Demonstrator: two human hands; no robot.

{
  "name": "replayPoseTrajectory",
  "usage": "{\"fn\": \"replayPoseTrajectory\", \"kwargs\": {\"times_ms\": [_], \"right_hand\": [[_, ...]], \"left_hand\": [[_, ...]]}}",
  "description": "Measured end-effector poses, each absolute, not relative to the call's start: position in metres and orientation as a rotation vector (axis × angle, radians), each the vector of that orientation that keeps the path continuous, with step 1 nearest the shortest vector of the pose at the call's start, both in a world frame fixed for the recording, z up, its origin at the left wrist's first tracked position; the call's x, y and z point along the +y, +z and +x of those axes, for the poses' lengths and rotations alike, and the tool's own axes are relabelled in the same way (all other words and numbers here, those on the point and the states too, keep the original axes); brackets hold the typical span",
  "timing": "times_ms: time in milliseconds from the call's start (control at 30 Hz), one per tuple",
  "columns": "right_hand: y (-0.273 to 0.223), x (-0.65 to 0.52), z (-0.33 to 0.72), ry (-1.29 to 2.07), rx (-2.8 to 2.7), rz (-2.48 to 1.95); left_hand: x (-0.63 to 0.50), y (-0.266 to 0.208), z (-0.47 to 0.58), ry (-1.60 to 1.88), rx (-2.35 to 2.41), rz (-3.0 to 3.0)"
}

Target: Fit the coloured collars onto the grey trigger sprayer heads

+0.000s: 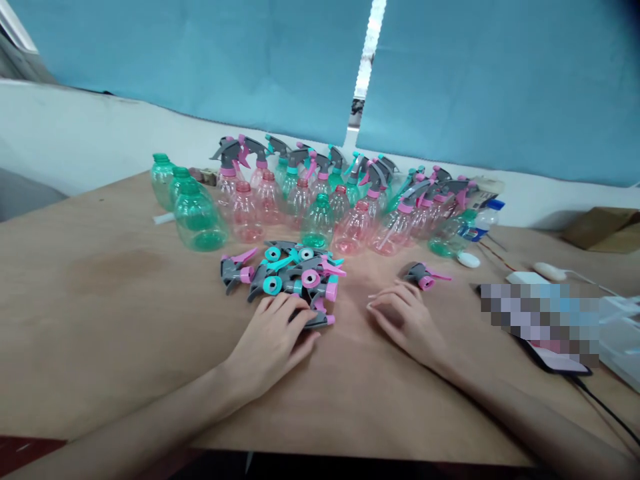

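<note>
My left hand (pixel 275 337) curls over a grey and pink trigger spray head (pixel 320 321) at the near edge of a pile, thumb and fingers about it. Its grip is partly hidden. Several more spray heads (pixel 273 285), grey with turquoise or pink collars, lie heaped beyond those fingers. My right hand (pixel 407 320) rests by the table with thumb and fingertips drawn together; nothing shows between them. Just beyond its knuckles lies a single grey and pink spray head (pixel 425 275). Across the back stand clear pink bottles (pixel 249 217) and green bottles (pixel 200 220), some open-necked, others topped with spray heads.
A phone (pixel 555 353) with a cable lies on the wooden table (pixel 125 320) at right, beside a clear plastic box (pixel 620 333). Nearby are white rounded objects (pixel 469 260) and a blue-capped bottle (pixel 487 220). Behind, a brown paper packet (pixel 603 229) sits against the wall.
</note>
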State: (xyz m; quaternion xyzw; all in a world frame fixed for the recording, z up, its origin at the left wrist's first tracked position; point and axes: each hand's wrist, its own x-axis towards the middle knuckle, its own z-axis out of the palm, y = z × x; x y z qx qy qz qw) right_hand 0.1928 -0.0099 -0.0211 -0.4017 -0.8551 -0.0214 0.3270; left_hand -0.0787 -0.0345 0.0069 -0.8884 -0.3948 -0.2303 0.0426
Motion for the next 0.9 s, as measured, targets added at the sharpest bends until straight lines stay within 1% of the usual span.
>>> {"fn": "replayPoseTrajectory", "kwargs": {"times_ms": [200,333,467,533,600,700,800,900], "right_hand": [[-0.006,-0.034,0.155,0.3,-2.298,-0.928],[0.0,-0.045,0.142,0.334,-2.393,-0.759],[0.002,-0.051,0.139,0.303,-2.476,-0.744],[0.001,-0.052,0.14,0.267,-2.525,-0.751],[0.0,-0.054,0.141,0.264,-2.565,-0.774],[-0.001,-0.056,0.141,0.321,-2.564,-0.839],[0.001,-0.062,0.142,0.383,-2.519,-0.868],[0.003,-0.069,0.147,0.466,-2.485,-0.891]], "left_hand": [[-0.046,0.007,-0.08,-0.655,-1.094,-2.817],[-0.073,0.008,-0.078,-0.699,-1.119,-2.893],[-0.095,0.014,-0.078,-0.891,-1.172,-2.983],[-0.095,0.02,-0.082,-0.978,-1.265,-2.924],[-0.087,0.024,-0.088,-0.972,-1.473,-2.811],[-0.072,0.024,-0.093,-0.768,-1.763,-2.785],[-0.065,0.017,-0.089,-0.688,-1.828,-2.941],[-0.068,0.012,-0.075,-0.807,-1.851,-3.074]]}}
